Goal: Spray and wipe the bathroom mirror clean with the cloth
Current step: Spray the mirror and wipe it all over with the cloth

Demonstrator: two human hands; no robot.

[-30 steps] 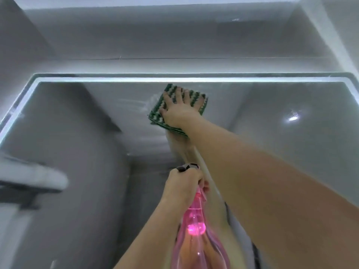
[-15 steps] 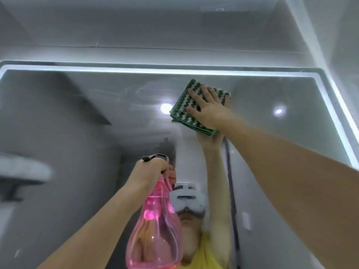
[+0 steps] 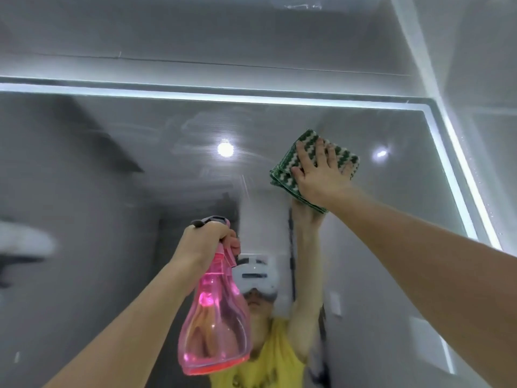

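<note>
Cloth (image 3: 285, 172), green-white, folded — flat on mirror (image 3: 112, 191) at two o'clock, under my right hand (image 3: 317, 176), fingers spread straight, pressing. Spray bottle (image 3: 215, 326), pink — six o'clock, neck gripped by my left hand (image 3: 204, 240).

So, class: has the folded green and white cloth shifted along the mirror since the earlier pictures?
Yes. The folded green and white cloth has slid rightward, under the mirror's lit top strip, toward its right corner.

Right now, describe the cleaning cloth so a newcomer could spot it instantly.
Start at the big wall mirror with the glowing white border and look near its upper right corner. There the right hand presses a folded green-and-white zigzag-patterned cloth flat against the glass. It is the only patterned fabric; the other held item is a pink translucent spray bottle.
</note>
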